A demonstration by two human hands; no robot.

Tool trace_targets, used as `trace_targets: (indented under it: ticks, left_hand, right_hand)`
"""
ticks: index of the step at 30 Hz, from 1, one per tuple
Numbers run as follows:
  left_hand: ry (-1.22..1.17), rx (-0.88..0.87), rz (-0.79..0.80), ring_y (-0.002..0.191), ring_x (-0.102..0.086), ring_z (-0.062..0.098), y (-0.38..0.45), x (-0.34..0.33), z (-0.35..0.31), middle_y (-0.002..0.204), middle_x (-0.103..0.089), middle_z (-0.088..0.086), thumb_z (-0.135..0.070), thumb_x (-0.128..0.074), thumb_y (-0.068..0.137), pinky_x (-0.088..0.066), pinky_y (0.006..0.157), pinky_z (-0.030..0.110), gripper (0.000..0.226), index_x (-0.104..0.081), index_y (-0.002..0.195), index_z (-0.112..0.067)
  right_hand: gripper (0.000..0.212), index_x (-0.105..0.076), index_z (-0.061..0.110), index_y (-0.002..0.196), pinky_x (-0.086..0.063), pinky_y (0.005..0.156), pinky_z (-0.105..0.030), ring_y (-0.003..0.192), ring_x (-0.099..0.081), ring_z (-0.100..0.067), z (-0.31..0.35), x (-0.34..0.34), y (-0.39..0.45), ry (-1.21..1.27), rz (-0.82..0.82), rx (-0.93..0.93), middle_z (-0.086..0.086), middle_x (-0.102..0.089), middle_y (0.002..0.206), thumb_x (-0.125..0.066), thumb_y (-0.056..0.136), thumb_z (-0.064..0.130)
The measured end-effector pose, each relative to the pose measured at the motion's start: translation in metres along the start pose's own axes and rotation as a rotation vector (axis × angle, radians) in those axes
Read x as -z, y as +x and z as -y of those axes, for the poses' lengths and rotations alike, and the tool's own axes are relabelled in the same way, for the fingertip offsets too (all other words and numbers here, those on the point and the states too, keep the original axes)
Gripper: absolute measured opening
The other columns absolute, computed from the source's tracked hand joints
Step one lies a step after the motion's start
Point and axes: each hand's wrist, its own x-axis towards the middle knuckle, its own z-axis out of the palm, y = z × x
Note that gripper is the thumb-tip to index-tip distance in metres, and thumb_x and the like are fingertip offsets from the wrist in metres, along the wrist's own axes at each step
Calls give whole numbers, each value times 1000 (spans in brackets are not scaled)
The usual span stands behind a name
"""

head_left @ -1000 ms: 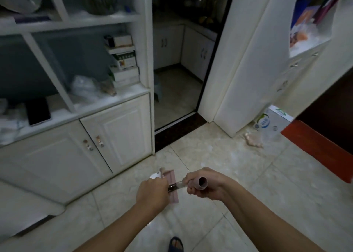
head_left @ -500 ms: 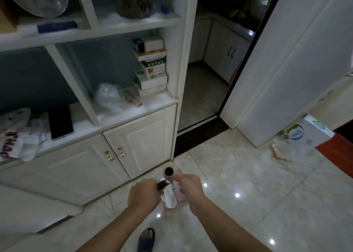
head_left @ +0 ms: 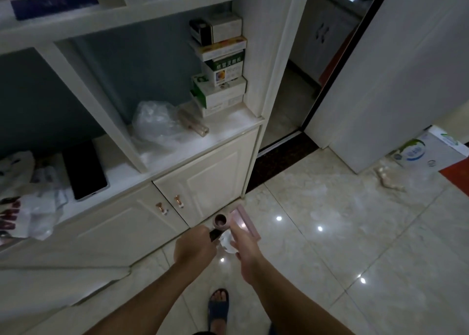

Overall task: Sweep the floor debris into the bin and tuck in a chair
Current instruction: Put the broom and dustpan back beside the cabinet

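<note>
Nearest, at six o'clock, a foot in a dark sandal (head_left: pixel 218 306) stands on the glossy tile floor (head_left: pixel 355 233). Just above it the two forearms meet near the centre. The left hand (head_left: pixel 194 245) is curled tight around a dark handle (head_left: pixel 214 234), whose pink tube end (head_left: pixel 220 221) points up toward the camera. The right hand (head_left: pixel 246 243) sits just beside it at three o'clock with fingers fairly straight along a pink dustpan (head_left: pixel 245 220); whether it grips the pan or only rests against it cannot be told. Something white (head_left: pixel 227 240) shows between the two hands.

Past the hands, at ten to twelve o'clock, stands a white cabinet (head_left: pixel 203 177) with two copper-coloured knobs (head_left: pixel 168 204). On its shelf at nine o'clock lie a black tablet (head_left: pixel 85 169) and a white bag with dark lettering (head_left: pixel 15 215), the letters too cut off to read. Further in sit a crumpled clear plastic bag (head_left: pixel 154 121) and, at twelve o'clock, a stack of boxes (head_left: pixel 220 65); one green-and-white box carries Chinese characters, too blurred to read.

At three o'clock a scrap of pale debris (head_left: pixel 387 177) lies on the floor near a white carton with a blue and green logo (head_left: pixel 423 149), its writing illegible. Beyond, at one o'clock, a dark doorway (head_left: pixel 317 68) opens to another room.
</note>
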Motion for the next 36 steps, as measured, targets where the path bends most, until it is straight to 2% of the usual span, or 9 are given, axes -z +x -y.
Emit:
trace_targets:
  ticks: [4, 10, 13, 16, 20, 23, 26, 30, 36]
  left_hand:
    - [0, 14, 1, 72, -64, 18, 9, -4, 15, 86, -72, 0, -41, -68, 82, -40, 56, 25, 24, -68, 90, -18]
    - [-22, 18, 9, 76, -68, 21, 18, -4, 27, 84, -72, 4, -42, -68, 83, -43, 58, 26, 31, -68, 89, -12]
    - [15, -6, 0, 68, -63, 17, 23, -1, 27, 81, -72, 3, -40, -66, 86, -39, 55, 25, 29, -68, 90, -12]
    - [68, -18, 18, 79, -67, 21, 29, 4, 31, 90, -72, 5, -40, -63, 87, -41, 60, 27, 28, -64, 98, -14]
    - [29, -30, 32, 87, -68, 22, 41, 12, 37, 99, -72, 0, -37, -64, 84, -53, 72, 30, 27, -63, 106, -20]
    - [38, -56, 43, 94, -67, 22, 53, 18, 36, 102, -71, -2, -36, -64, 82, -54, 80, 33, 25, -66, 103, -24]
    - [113, -97, 45, 89, -67, 24, 58, 21, 30, 94, -72, 1, -37, -61, 83, -46, 66, 30, 18, -67, 93, -23]
    - [152, -125, 7, 84, -69, 26, 56, 14, 25, 87, -72, 3, -34, -60, 84, -41, 62, 30, 16, -66, 87, -20]
    - [173, -130, -40, 80, -68, 24, 56, 12, 33, 86, -71, 2, -39, -63, 82, -36, 57, 27, 19, -66, 84, -20]
  right_hand:
    - [104, -41, 22, 144, -35, 105, -40, 134, -43, -26, -9, -20, 13, 9, -17, -16, -5, -42, 150, -69, 58, 74]
    - [100, -51, 30, 137, -30, 109, -43, 135, -39, -25, -14, -37, 24, 43, -6, -26, -3, -43, 151, -74, 51, 77]
    - [116, -49, 29, 140, -28, 111, -46, 138, -38, -27, -14, -41, 30, 24, -15, -8, -5, -41, 153, -71, 40, 82]
    - [127, -47, 26, 142, -25, 114, -48, 140, -35, -29, -12, -43, 31, -26, 5, -9, -6, -38, 155, -67, 32, 86]
    - [94, -42, 27, 146, -26, 116, -49, 141, -35, -29, -11, -49, 31, -1, 58, -41, -6, -36, 156, -62, 68, 75]
    - [77, -43, 24, 145, -35, 112, -43, 136, -42, -28, -6, -49, 31, 31, 34, -50, -6, -45, 150, -57, 82, 65]
    - [68, -46, 22, 143, -43, 106, -40, 126, -51, -25, 2, -37, 27, 29, 2, -40, -5, -50, 145, -55, 87, 60]
    - [71, -51, 17, 140, -47, 100, -37, 124, -54, -26, 1, -16, 21, 34, -26, -60, -4, -54, 139, -56, 85, 62]
    - [62, -52, 14, 137, -46, 105, -47, 120, -58, -28, -10, 4, 15, 48, -74, -78, -8, -61, 133, -56, 89, 53]
